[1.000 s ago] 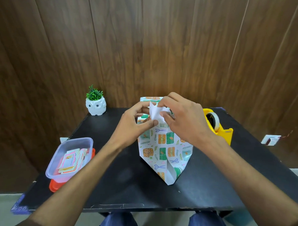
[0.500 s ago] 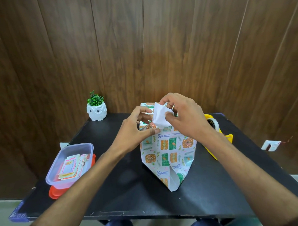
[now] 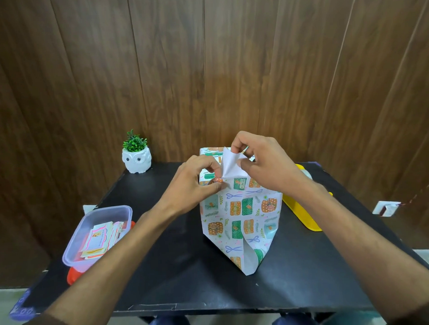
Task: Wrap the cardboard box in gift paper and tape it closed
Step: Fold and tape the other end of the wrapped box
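Note:
The box stands upright in the middle of the black table (image 3: 169, 280), fully covered by patterned gift paper (image 3: 242, 217) with gift and scissor prints. None of the cardboard shows. At the top a white flap of the paper (image 3: 229, 165) sticks up, its unprinted side facing me. My right hand (image 3: 264, 165) pinches this flap between thumb and fingers. My left hand (image 3: 197, 184) pinches the paper fold at the box's upper left corner. A loose pointed flap (image 3: 248, 260) lies on the table at the near end.
A yellow tape dispenser (image 3: 305, 215) sits right of the box, partly hidden by my right forearm. A clear plastic tub of paper cards (image 3: 99, 234) rests on an orange lid at the left. A white owl pot with a green plant (image 3: 136, 157) stands at the back left.
My right hand has lifted the white flap higher above the box top. My left hand stays at the upper left corner. The view has shifted slightly.

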